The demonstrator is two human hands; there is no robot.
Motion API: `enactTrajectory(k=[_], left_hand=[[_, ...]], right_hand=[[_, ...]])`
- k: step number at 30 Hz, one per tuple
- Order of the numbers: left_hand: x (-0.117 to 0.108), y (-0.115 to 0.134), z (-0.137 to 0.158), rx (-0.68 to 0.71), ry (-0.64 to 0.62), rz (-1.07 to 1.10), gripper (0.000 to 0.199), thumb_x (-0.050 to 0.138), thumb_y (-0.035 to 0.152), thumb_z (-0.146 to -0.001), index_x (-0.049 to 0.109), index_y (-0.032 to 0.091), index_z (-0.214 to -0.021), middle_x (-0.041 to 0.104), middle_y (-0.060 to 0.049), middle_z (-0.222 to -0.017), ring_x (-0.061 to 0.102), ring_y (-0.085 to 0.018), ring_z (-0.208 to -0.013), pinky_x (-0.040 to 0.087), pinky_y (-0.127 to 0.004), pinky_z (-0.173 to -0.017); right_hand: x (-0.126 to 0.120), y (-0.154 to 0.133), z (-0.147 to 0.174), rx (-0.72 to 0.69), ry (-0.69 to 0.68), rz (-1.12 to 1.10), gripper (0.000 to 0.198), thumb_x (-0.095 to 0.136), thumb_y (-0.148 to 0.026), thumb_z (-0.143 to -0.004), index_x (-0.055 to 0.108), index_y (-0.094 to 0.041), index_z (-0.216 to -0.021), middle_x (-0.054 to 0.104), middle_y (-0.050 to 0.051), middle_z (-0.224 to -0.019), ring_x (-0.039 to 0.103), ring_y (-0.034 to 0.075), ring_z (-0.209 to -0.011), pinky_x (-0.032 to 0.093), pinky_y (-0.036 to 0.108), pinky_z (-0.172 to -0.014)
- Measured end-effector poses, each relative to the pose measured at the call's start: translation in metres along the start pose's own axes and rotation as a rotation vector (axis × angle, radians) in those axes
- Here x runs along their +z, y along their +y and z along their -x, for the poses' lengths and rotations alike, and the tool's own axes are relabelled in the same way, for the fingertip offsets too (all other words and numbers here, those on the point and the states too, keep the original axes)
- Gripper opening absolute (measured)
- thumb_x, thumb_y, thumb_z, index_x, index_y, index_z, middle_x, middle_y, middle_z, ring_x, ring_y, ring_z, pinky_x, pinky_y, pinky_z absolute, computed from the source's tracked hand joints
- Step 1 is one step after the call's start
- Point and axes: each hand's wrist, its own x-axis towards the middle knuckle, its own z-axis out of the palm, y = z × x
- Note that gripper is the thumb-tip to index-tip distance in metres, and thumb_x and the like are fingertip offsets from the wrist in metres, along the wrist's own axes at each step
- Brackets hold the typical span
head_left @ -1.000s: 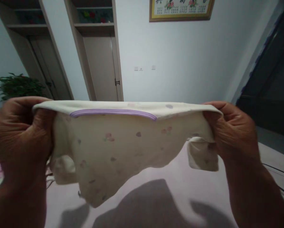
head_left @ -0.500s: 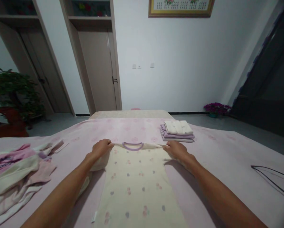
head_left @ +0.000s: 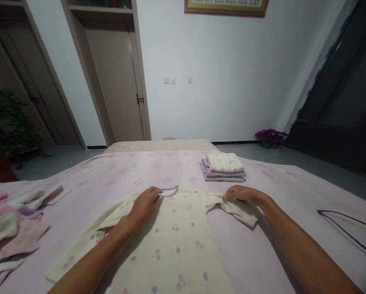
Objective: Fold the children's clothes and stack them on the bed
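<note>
A cream long-sleeved shirt [head_left: 177, 241] with small hearts and cherries and a lilac neckband lies spread out, neck end away from me. At the left side of its neckline, my left hand [head_left: 146, 203] has its fingers closed on the fabric. My right hand [head_left: 241, 193] pinches the upper part of the right sleeve, whose cuff end hangs bent beneath the wrist. The left sleeve stretches out toward the lower left, partly covered by my left forearm. The shirt's hem is outside the view.
A folded clothes stack [head_left: 222, 167], cream on lilac and grey, sits beyond my right hand. Crumpled clothes [head_left: 14, 232] lie at the left on the pink flowered cover [head_left: 281, 196]. A black cord or thin loop [head_left: 342, 222] rests at the right.
My left hand has moved right from the shoulder to the neckline. My right hand has shifted outward onto the sleeve. Both sleeves now show more, and the view has turned slightly.
</note>
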Motion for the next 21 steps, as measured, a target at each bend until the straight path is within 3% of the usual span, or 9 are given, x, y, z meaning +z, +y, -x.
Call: enactTrajectory(k=[3,7,11,15,18,21], left_hand=[[0.028,0.029,-0.009,0.090,-0.045,0.211,0.033,0.048,0.032,-0.097,0.066,0.023,-0.123,0.067,-0.011,-0.126,0.061,-0.027,-0.117,0.045,-0.040,-0.103],[0.058,0.059,-0.025,0.126,-0.158,0.239,0.043,0.045,0.040,-0.099,0.061,0.018,-0.132,0.059,-0.016,-0.139,0.052,-0.031,-0.131,0.037,-0.047,-0.113],[0.074,0.077,-0.027,0.168,-0.180,0.044,0.049,0.042,0.043,-0.099,0.057,0.015,-0.137,0.052,-0.020,-0.146,0.042,-0.034,-0.140,0.030,-0.053,-0.116],[0.080,0.085,-0.018,0.125,-0.176,-0.110,0.068,0.046,0.056,-0.095,0.044,0.015,-0.150,0.034,-0.021,-0.158,0.024,-0.040,-0.148,0.021,-0.056,-0.119],[0.081,0.087,-0.015,0.125,-0.184,-0.156,0.072,0.047,0.058,-0.094,0.041,0.017,-0.152,0.031,-0.020,-0.159,0.023,-0.040,-0.148,0.019,-0.056,-0.119],[0.083,0.086,-0.015,0.134,-0.173,-0.193,0.073,0.047,0.059,-0.094,0.039,0.019,-0.153,0.031,-0.020,-0.159,0.024,-0.039,-0.148,0.019,-0.056,-0.119]], right_hand=[[-0.024,0.018,0.015,0.121,-0.320,-0.008,0.028,0.080,-0.038,-0.054,0.071,-0.017,-0.069,0.066,0.005,-0.063,0.052,0.014,-0.053,0.034,0.025,-0.049],[-0.042,0.030,0.039,0.104,-0.310,-0.038,0.031,0.079,-0.035,-0.050,0.069,-0.016,-0.072,0.068,0.005,-0.069,0.056,0.015,-0.059,0.038,0.023,-0.053],[-0.046,0.038,0.051,0.041,-0.077,-0.241,0.035,0.077,-0.040,-0.060,0.066,-0.017,-0.084,0.071,0.008,-0.082,0.062,0.019,-0.068,0.045,0.025,-0.059],[-0.035,0.050,0.034,-0.026,0.204,-0.500,0.031,0.067,-0.038,-0.074,0.061,-0.018,-0.096,0.071,0.012,-0.092,0.066,0.021,-0.075,0.050,0.029,-0.065],[-0.021,0.059,0.012,-0.003,0.437,-0.281,0.022,0.054,-0.035,-0.084,0.059,-0.018,-0.096,0.068,0.008,-0.082,0.062,0.019,-0.066,0.047,0.028,-0.058],[-0.013,0.068,0.002,0.023,0.557,-0.042,0.019,0.049,-0.029,-0.086,0.061,-0.016,-0.093,0.066,0.006,-0.077,0.059,0.018,-0.066,0.042,0.026,-0.057]])
